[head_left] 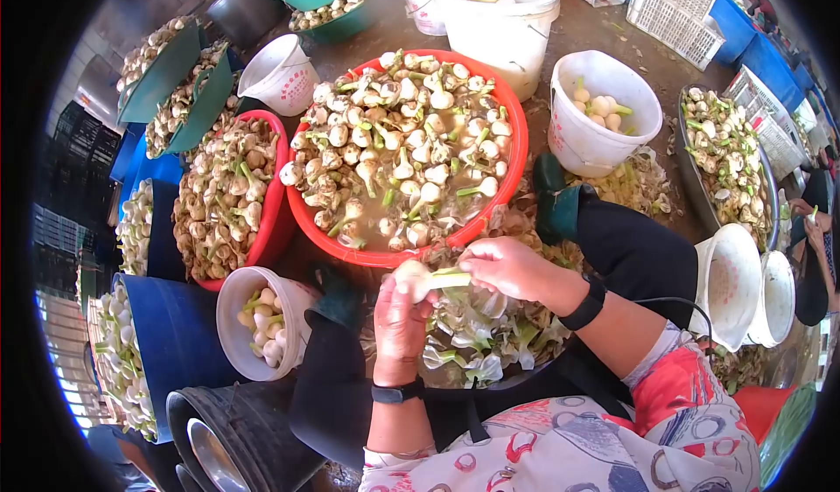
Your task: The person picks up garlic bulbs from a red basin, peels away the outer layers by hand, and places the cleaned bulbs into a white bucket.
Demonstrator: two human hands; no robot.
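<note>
Garlic (411,277) was raised near the red tub (517,142) and a heap of peelings (494,330). The left hand (401,321) curled its fingers around the bulb; the right hand (516,270) pinched the green stem (448,279).

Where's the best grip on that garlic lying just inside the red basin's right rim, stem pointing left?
Probably the stem, pinched from above on the near side. It juts left from the round bulb as a slim handle, with murky water in front of it, while the bulb sits closer to the red basin's rim.
</note>
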